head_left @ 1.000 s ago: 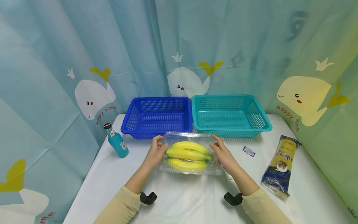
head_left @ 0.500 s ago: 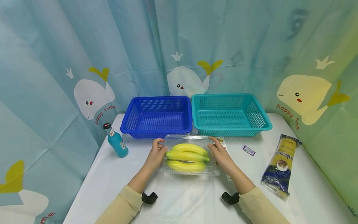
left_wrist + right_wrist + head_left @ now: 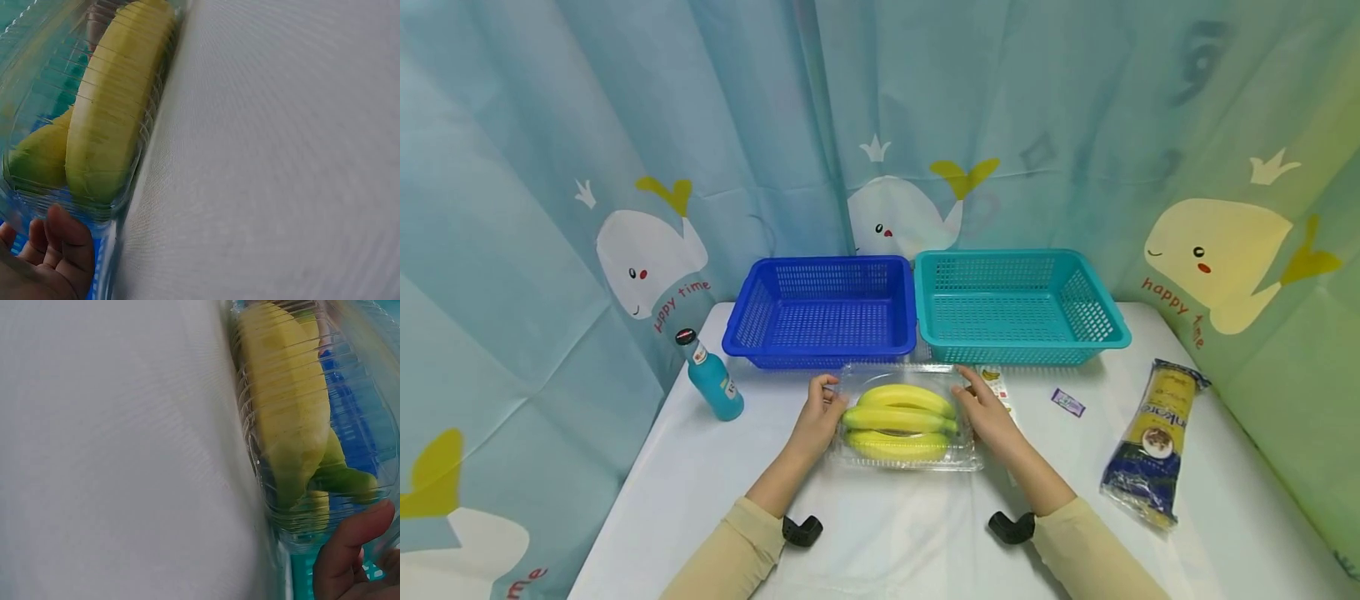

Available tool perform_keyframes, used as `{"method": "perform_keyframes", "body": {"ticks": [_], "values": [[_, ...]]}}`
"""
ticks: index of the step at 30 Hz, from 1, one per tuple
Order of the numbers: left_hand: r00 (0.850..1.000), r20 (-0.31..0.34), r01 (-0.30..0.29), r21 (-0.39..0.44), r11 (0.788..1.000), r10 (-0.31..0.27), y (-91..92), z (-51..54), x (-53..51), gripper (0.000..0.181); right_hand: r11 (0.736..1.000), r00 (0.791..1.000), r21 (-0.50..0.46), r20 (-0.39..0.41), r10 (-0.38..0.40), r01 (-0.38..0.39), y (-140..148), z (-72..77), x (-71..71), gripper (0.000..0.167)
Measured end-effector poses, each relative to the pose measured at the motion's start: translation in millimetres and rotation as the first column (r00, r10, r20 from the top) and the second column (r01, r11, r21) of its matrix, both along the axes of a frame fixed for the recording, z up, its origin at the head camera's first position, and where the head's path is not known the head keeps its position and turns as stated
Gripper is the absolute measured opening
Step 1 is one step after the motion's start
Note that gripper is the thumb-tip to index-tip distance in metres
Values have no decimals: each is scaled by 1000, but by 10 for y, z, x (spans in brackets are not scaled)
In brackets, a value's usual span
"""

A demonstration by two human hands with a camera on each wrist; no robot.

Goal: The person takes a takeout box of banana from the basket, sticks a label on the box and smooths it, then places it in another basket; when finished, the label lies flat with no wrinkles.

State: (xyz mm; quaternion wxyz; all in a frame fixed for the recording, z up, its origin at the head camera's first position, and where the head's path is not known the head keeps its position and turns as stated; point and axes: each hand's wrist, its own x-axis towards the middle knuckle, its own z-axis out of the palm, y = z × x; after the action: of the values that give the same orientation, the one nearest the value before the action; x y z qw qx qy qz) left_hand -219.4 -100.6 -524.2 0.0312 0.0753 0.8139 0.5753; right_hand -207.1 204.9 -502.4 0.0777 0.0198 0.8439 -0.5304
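A clear plastic clamshell box (image 3: 865, 377) with yellow-green bananas (image 3: 901, 419) inside is in the middle of the head view, at the near side of the baskets. My left hand (image 3: 815, 421) grips its left end, the thumb against the ribbed wall, as the left wrist view also shows with that hand (image 3: 56, 256). At the opposite end my right hand (image 3: 992, 421) holds the box between thumb and fingers; in the right wrist view the thumb (image 3: 356, 540) lies against the plastic. The box's underside is hidden, so I cannot tell whether it touches the table.
Behind the box stand a blue basket (image 3: 831, 354) and a teal basket (image 3: 1022, 346), side by side. A blue bottle (image 3: 718, 385) is at left. To the right lie a printed sheet (image 3: 992, 382), partly under my right hand, a small purple packet (image 3: 1067, 402) and a pasta bag (image 3: 1156, 446).
The box has moved slightly left and toward me, with both hands still on it. My right hand has shifted left, and more of the printed sheet shows behind it.
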Motion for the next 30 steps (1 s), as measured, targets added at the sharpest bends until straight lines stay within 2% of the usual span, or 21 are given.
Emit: {"method": "perform_keyframes", "body": {"ticks": [4,7,9,13,16,17,19,22,24,26,28,30], "values": [[1000,-1,-4,-37,999,4,-15,3,15,40,1000,1000,-7,-3,10,-10,11,8,4,59],[1000,4,-25,-126,992,26,-49,49,17,44,999,999,-11,10,35,-35,35,38,4,61],[999,-17,-49,-197,979,47,-78,102,25,45,998,998,0,12,59,-59,69,70,9,64],[989,-137,-88,-309,947,47,-104,271,89,42,995,995,20,-3,100,-99,180,152,32,66],[964,-264,-86,-372,924,-17,-51,430,182,40,992,992,43,-36,120,-118,293,210,49,65],[950,-309,-77,-389,918,-51,-15,485,219,40,991,991,57,-49,126,-123,334,226,53,65],[909,-394,-43,-414,909,-137,83,588,295,39,988,988,87,-76,135,-128,415,250,57,64],[825,-491,35,-449,893,-280,281,712,418,36,983,984,138,-110,141,-125,525,261,54,58],[763,-521,100,-489,866,-382,425,762,501,35,979,982,164,-120,143,-122,590,256,50,54],[704,-516,178,-536,825,-488,575,794,586,35,974,981,190,-120,151,-127,649,241,44,50],[647,-479,266,-586,765,-593,717,803,661,37,968,981,213,-107,160,-134,703,225,43,46],[593,-426,352,-626,696,-683,849,784,718,39,959,981,243,-90,169,-143,750,208,46,42]]}}
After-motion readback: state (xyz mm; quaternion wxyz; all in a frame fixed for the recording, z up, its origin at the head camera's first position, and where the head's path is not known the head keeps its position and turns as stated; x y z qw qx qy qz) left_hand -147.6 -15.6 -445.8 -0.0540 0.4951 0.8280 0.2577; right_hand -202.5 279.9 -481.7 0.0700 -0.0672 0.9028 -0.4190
